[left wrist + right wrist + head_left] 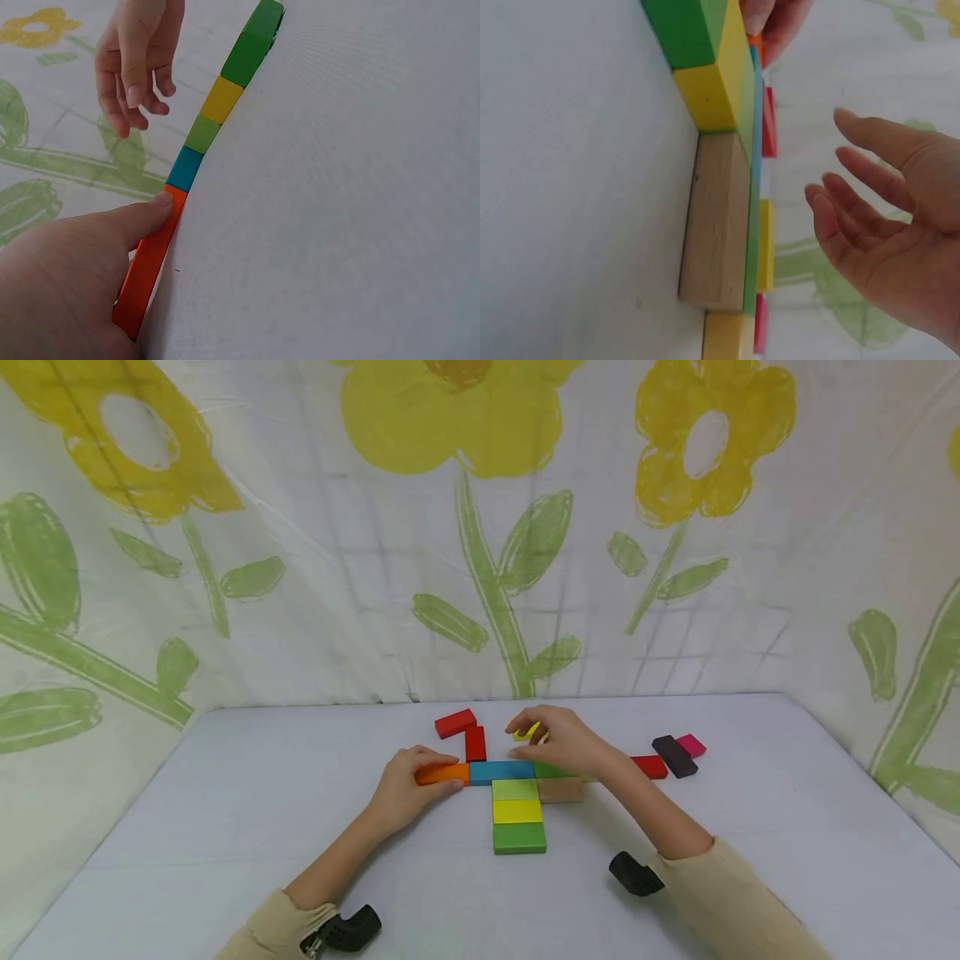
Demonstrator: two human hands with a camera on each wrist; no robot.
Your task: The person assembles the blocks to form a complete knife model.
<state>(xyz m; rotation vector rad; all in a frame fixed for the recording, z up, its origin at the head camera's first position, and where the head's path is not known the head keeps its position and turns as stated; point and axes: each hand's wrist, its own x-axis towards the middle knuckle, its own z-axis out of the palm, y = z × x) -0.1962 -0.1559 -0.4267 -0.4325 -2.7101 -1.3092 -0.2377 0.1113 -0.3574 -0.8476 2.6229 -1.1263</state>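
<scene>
My left hand (401, 789) holds an orange block (442, 772) between thumb and fingers, at the left end of a row of flat blocks. A blue block (501, 770) and a green block (551, 770) continue that row to the right. Below the blue one run a light green block (515, 789), a yellow block (517, 812) and a green block (520, 838), with a plain wooden block (560, 790) beside them. Over the row hovers my right hand (900, 217), fingers loosely bent, holding nothing. Behind its fingertips lies another yellow block (528, 732), partly hidden.
Two red blocks, one angled (455, 723) and one lengthwise (476, 743), lie behind the row. To the right are another red block (649, 767), a dark block (674, 756) and a pink block (692, 745). A flower-painted curtain (360, 610) hangs behind the white table (300, 752).
</scene>
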